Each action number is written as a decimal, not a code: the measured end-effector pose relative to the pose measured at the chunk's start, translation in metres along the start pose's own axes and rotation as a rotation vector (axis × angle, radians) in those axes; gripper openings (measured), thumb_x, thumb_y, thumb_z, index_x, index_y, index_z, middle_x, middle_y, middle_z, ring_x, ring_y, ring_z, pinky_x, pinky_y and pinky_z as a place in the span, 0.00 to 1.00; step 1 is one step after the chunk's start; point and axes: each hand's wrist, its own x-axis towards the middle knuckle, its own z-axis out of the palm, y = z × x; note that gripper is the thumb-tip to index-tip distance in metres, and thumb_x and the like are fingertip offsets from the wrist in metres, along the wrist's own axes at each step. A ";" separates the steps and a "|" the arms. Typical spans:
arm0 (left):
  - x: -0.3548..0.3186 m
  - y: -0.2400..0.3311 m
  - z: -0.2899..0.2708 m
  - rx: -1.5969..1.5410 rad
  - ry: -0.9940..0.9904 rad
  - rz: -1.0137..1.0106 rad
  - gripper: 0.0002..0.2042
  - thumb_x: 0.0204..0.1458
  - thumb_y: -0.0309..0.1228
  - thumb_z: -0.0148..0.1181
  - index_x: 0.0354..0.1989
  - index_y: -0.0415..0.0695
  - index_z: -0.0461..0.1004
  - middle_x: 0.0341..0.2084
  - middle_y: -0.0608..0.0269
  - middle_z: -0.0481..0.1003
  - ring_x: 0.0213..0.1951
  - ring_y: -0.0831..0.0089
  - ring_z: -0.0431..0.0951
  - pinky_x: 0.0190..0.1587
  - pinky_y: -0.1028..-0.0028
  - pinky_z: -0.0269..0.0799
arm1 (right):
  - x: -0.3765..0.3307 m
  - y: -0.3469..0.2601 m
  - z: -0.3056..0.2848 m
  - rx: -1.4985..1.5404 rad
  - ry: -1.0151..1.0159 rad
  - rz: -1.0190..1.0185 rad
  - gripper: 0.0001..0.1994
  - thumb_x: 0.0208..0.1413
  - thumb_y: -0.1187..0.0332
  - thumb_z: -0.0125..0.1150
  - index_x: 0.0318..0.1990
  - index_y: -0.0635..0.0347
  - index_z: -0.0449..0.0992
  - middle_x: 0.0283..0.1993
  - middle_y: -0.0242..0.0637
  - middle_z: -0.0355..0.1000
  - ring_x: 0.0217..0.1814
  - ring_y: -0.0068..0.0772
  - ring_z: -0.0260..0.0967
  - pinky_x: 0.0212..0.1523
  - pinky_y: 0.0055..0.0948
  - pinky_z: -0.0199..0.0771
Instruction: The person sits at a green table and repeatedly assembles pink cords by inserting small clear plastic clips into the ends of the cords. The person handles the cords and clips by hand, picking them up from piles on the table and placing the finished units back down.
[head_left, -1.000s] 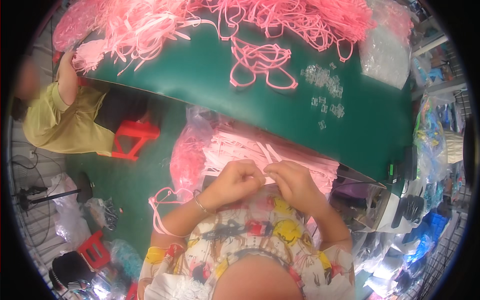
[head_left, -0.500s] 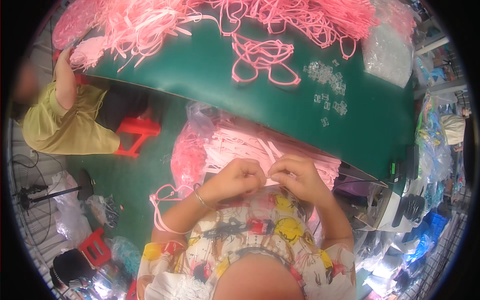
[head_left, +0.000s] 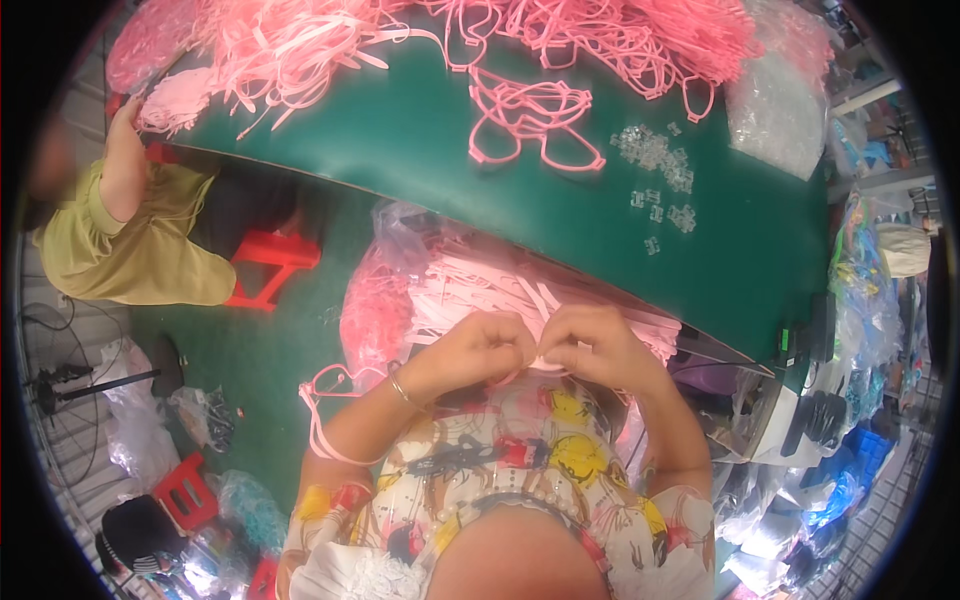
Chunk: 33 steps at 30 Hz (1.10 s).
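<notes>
While both hands meet at chest height in front of a patterned blouse [head_left: 520,455], a pink strap [head_left: 546,366] shows in short lengths between and below their fingertips. The left hand [head_left: 487,345] has its fingers curled in, its grip pinched on the strap; the right hand [head_left: 597,345], almost touching it, also has its grip closed on the strap, thumb against bent fingers. Most of the strap is hidden by the fingers, so its ends cannot be made out.

Just beyond the hands, a bundle of pale pink straps [head_left: 470,290] lies beside the near edge of a green table [head_left: 400,170]. To its left sits a clear bag of pink pieces [head_left: 372,320]. Pink loops [head_left: 307,390] show beside the left forearm, and a bracelet [head_left: 402,385] circles that wrist.

On the table lie a set of joined pink loops [head_left: 488,160], a scatter of clear clips [head_left: 640,150] to their right, and a large pink heap [head_left: 290,50] along the far side. At left, a person in an olive top [head_left: 140,245] reaches to the table near a red stool [head_left: 275,262].
</notes>
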 end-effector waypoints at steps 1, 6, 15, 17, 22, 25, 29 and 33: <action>0.000 0.000 0.003 0.031 0.030 0.045 0.03 0.47 0.22 0.55 0.28 0.36 0.74 0.25 0.65 0.70 0.26 0.79 0.70 0.28 0.78 0.67 | -0.001 0.001 0.000 0.111 0.035 0.124 0.07 0.49 0.77 0.62 0.37 0.63 0.74 0.33 0.31 0.71 0.35 0.20 0.69 0.36 0.23 0.69; -0.002 -0.002 0.013 0.326 0.166 0.260 0.08 0.48 0.23 0.59 0.37 0.38 0.77 0.26 0.63 0.76 0.29 0.78 0.75 0.32 0.77 0.71 | -0.001 0.010 0.005 0.272 0.092 0.110 0.12 0.50 0.78 0.62 0.42 0.64 0.70 0.35 0.30 0.71 0.36 0.16 0.68 0.37 0.19 0.69; -0.002 -0.004 0.006 0.476 0.257 0.263 0.09 0.46 0.25 0.61 0.36 0.38 0.79 0.28 0.57 0.79 0.31 0.72 0.78 0.35 0.73 0.72 | -0.004 0.005 -0.002 -0.179 -0.038 0.213 0.07 0.55 0.69 0.59 0.37 0.64 0.76 0.23 0.35 0.72 0.20 0.22 0.71 0.20 0.24 0.69; -0.002 -0.004 0.006 0.517 0.251 0.264 0.09 0.47 0.26 0.61 0.36 0.38 0.79 0.28 0.56 0.79 0.32 0.70 0.78 0.36 0.72 0.73 | -0.004 0.006 -0.001 -0.172 -0.019 0.144 0.07 0.55 0.68 0.58 0.34 0.63 0.78 0.20 0.34 0.71 0.17 0.23 0.69 0.18 0.25 0.68; -0.003 -0.006 0.008 0.560 0.279 0.375 0.10 0.47 0.29 0.64 0.37 0.38 0.79 0.32 0.55 0.79 0.35 0.67 0.79 0.37 0.71 0.73 | -0.003 0.008 0.002 -0.135 0.026 0.110 0.07 0.55 0.69 0.58 0.35 0.63 0.77 0.24 0.35 0.73 0.19 0.22 0.70 0.18 0.24 0.67; -0.004 -0.008 0.009 0.579 0.290 0.435 0.10 0.48 0.28 0.64 0.38 0.38 0.79 0.33 0.54 0.79 0.35 0.67 0.79 0.36 0.72 0.73 | -0.004 0.008 0.004 -0.194 0.095 0.013 0.06 0.53 0.70 0.59 0.34 0.63 0.78 0.26 0.36 0.73 0.23 0.26 0.72 0.22 0.26 0.69; -0.002 -0.012 0.010 0.579 0.334 0.473 0.11 0.49 0.28 0.62 0.41 0.38 0.78 0.30 0.54 0.79 0.31 0.69 0.78 0.32 0.74 0.73 | -0.002 0.010 0.006 -0.381 0.237 -0.214 0.05 0.48 0.73 0.60 0.34 0.62 0.78 0.26 0.38 0.72 0.28 0.35 0.71 0.34 0.32 0.68; 0.002 -0.017 0.017 0.381 0.397 0.326 0.09 0.52 0.26 0.60 0.40 0.35 0.78 0.32 0.57 0.79 0.33 0.77 0.77 0.36 0.77 0.73 | 0.004 0.015 0.010 -0.479 0.369 -0.319 0.03 0.45 0.75 0.61 0.30 0.61 0.76 0.23 0.38 0.69 0.26 0.40 0.65 0.36 0.36 0.63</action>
